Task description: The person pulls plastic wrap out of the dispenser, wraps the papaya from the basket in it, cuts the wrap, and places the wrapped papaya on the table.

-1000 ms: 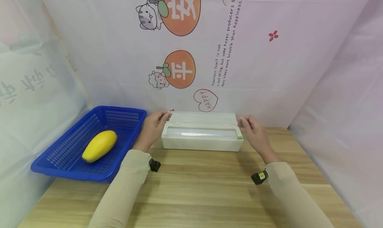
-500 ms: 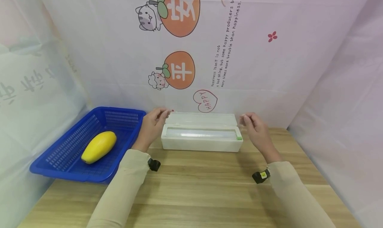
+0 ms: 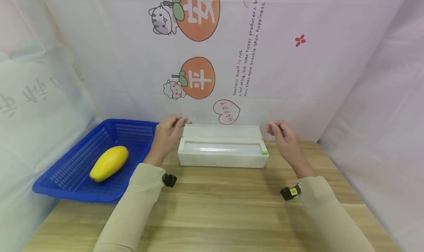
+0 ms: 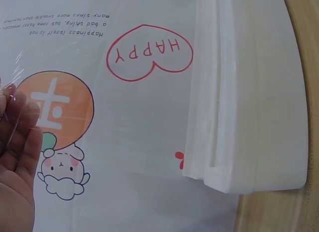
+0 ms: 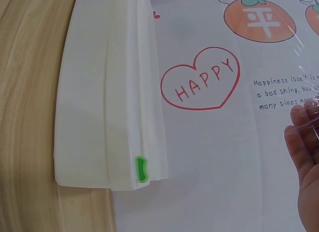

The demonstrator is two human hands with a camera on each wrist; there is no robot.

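Observation:
A white cling film dispenser [image 3: 222, 160] sits on the table against the back sheet, its lid [image 3: 222, 132] raised and the film roll [image 3: 215, 148] showing inside. A small green piece [image 5: 142, 169] marks its right end. Beyond the left end, my left hand [image 3: 166, 138] pinches clear cling film [image 4: 16, 70] between thumb and fingers, above the table. My right hand [image 3: 287, 143] pinches the film at the other side, level with the left. Glints of the stretched film appear in both wrist views; in the head view it is nearly invisible.
A blue plastic basket [image 3: 132, 187] stands left of the left forearm, with a yellow papaya-like fruit [image 3: 109, 163] lying in it. White printed sheets [image 3: 265, 108] wall the back and both sides of the wooden table [image 3: 215, 215].
Both hands have risen a little and drawn slightly apart, moving away from the dispenser's ends with the film. The dispenser and basket stay in place.

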